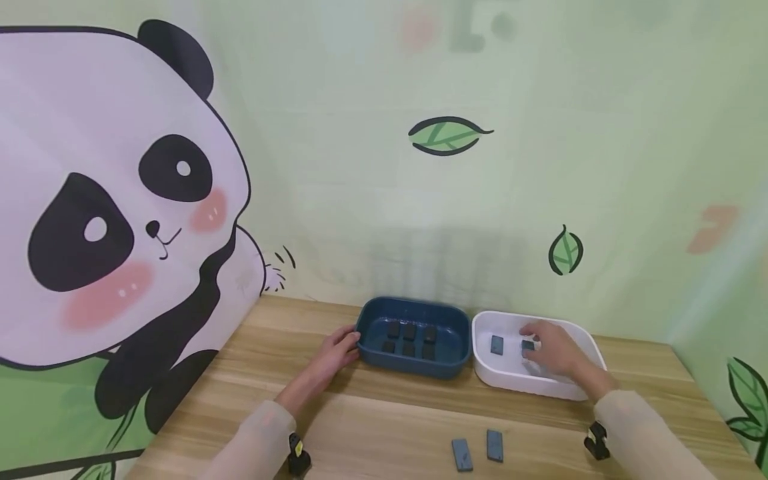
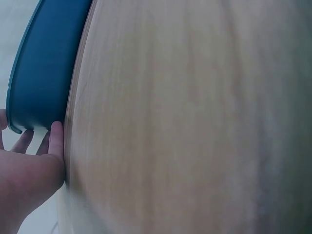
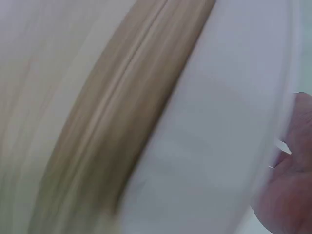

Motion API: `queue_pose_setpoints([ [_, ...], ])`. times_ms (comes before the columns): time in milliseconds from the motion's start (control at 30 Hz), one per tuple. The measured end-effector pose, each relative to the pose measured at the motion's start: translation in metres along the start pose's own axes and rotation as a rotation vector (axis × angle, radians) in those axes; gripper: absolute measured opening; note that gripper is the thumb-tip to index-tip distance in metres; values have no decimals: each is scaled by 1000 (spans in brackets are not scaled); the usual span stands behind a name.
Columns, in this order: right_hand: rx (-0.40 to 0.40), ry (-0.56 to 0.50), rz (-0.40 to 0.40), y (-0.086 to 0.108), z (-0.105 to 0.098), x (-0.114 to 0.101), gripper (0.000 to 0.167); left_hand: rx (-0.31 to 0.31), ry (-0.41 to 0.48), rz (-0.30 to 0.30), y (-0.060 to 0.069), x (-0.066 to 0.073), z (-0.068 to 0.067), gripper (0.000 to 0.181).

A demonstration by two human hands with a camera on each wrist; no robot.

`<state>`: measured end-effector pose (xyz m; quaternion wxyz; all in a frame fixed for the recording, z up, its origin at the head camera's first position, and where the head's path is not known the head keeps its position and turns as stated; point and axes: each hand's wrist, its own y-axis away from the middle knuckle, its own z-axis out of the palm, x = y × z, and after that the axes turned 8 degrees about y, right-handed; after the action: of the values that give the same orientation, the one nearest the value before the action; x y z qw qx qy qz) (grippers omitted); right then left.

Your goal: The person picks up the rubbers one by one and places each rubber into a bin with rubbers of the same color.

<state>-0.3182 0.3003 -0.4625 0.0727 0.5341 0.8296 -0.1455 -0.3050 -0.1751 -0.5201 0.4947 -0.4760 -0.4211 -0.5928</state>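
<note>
At the left end of a dark blue basin (image 1: 414, 365), my left hand (image 1: 336, 350) grips the rim. In the left wrist view one digit lies at the rim and other fingers (image 2: 56, 139) touch the outer wall. Inside the white basin (image 1: 522, 382), my right hand (image 1: 555, 348) pinches a small blue-grey tile (image 1: 527, 346) between thumb and fingers. Another blue-grey tile (image 1: 497, 345) lies on the basin's floor to the left. The right wrist view is blurred and shows part of the hand (image 3: 292, 180) beyond the white wall, with no tile visible.
Several dark square pieces (image 1: 409, 331) lie in two rows inside the blue basin. Two blue-grey tiles (image 1: 462, 455) rest on the wooden table (image 1: 384, 427) near its front. A printed wall (image 1: 360, 167) stands right behind both basins, which sit side by side.
</note>
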Motion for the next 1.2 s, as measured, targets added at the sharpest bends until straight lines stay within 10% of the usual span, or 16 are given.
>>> queue_pose_setpoints([
  [200, 91, -69, -282, 18, -10, -71, 25, -2, -20, -4, -1, 2, 1, 60],
  [400, -85, -38, -558, 46, 15, -118, 32, 2, -16, 9, -4, 6, 1, 58],
  [567, -362, 24, -500, 71, 27, -151, 42, -2, -20, 4, -4, 7, 1, 56],
  [733, -452, 18, -435, 80, 34, -161, 34, -5, -22, 1, -2, 4, 0, 57],
  [867, -383, 36, -469, 80, 31, -163, 31, 2, -5, -4, -1, 1, -1, 59],
  [1000, -116, 86, -530, 70, 13, -156, 32, 6, 2, -5, -1, -1, -2, 60],
  [1200, 124, 47, -381, 37, -22, -114, 35, 9, 10, -10, 0, -3, -2, 60],
])
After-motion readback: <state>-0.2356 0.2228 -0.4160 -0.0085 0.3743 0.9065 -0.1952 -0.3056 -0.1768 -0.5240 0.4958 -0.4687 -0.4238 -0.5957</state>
